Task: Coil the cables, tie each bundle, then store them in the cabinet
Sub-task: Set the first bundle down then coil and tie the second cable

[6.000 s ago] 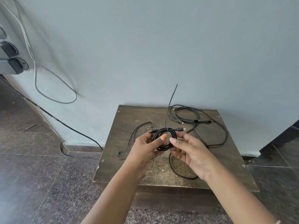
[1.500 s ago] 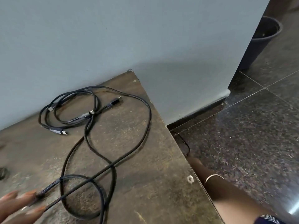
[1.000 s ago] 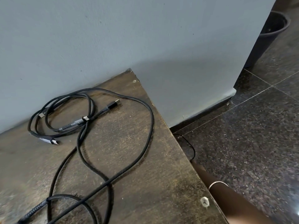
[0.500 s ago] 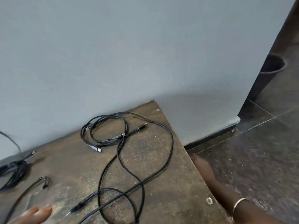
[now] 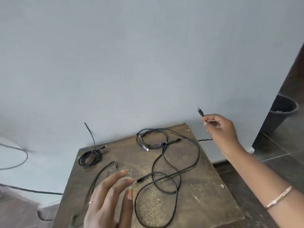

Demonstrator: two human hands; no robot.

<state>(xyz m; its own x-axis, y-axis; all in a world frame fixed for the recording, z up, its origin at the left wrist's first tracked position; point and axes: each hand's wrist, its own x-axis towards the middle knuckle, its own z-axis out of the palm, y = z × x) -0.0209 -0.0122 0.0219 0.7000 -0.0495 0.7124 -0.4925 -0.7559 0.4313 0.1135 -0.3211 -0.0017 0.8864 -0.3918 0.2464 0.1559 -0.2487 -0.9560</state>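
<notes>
A small coiled black cable bundle (image 5: 90,157) lies at the back left of the low wooden table (image 5: 205,191). A long loose black cable (image 5: 179,171) sprawls over the table's middle and right, with a looser coil (image 5: 152,139) at the back. A thin black tie (image 5: 102,174) lies left of centre. My right hand (image 5: 221,129) is raised beyond the table's right back corner, pinching a thin black cable (image 5: 201,112) whose plug sticks up; its other part trails below the hand. My left hand (image 5: 109,201) hovers above the front of the table with fingers spread and nothing in it.
A grey wall stands right behind the table. A dark bucket (image 5: 283,107) sits on the floor at the far right. Cords (image 5: 24,190) run along the wall and floor at the left. The floor is dark stone tile.
My right hand has come up from the floor beside the table with a thin black cable pinched in it. The view has swung back left, and my left hand has moved in over the table.
</notes>
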